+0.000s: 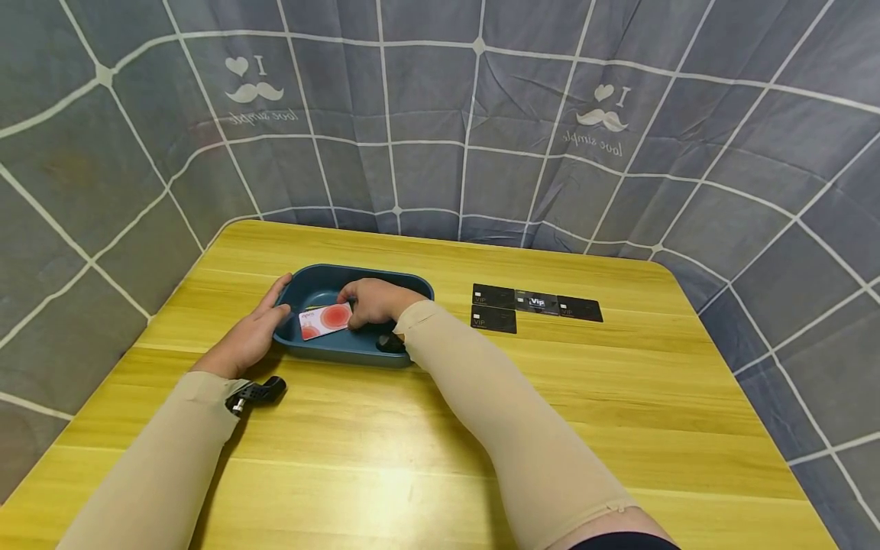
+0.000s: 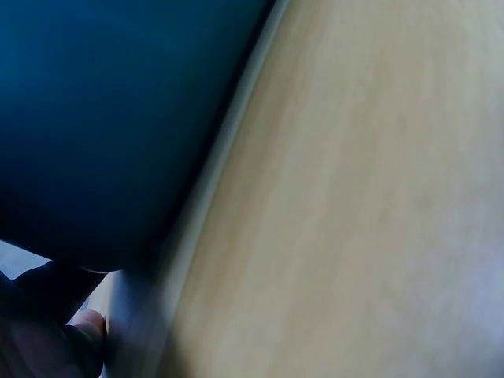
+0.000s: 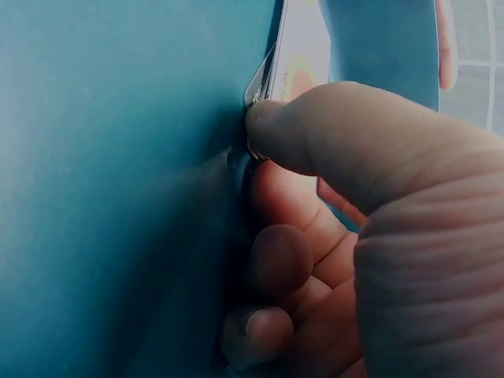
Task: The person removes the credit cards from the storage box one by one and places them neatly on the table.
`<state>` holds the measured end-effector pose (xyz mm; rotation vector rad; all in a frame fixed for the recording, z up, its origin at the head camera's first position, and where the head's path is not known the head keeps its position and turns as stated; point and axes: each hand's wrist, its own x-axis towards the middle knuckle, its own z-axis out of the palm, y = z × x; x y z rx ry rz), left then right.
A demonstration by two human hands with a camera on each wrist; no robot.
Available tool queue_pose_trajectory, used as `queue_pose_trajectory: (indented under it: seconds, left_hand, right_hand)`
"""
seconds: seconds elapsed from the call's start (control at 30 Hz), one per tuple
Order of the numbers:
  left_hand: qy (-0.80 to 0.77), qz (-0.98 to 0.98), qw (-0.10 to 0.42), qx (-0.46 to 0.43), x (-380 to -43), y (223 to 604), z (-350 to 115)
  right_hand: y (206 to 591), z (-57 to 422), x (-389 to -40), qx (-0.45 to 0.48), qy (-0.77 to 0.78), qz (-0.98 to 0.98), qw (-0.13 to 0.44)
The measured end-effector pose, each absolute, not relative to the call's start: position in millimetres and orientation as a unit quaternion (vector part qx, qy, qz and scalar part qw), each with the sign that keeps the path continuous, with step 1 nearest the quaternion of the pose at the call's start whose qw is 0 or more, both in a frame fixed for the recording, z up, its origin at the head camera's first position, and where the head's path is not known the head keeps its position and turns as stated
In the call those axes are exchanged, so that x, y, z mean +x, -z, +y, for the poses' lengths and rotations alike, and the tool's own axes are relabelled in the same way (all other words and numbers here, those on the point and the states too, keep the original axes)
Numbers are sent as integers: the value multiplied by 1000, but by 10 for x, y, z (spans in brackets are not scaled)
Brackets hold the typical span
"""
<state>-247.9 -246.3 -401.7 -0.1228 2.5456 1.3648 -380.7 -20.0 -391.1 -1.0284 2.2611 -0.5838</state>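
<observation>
A dark blue plastic basin stands on the table, with cards lying inside it. My left hand holds the basin's left end, thumb at the rim and fingers along the outer wall. Inside, my right hand has its thumb and fingertips at the edge of a white card with red circles. In the right wrist view, thumb and forefinger pinch the edge of several stacked cards, the other fingers curled below. The left wrist view shows mostly the basin wall, blurred.
Several black VIP cards lie to the right of the basin, a row with a middle card and one card below its left end. A grey checked curtain surrounds the wooden table. A black wrist mount sticks out from the left sleeve.
</observation>
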Motion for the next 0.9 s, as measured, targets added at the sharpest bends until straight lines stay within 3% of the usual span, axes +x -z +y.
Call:
queue_pose_trajectory:
  seconds: [0.9]
  left_hand:
    - [-468,875,119,-36,-2489,4084,-2462]
  right_hand:
    - [3942,-192,-3818,-400,207,853,262]
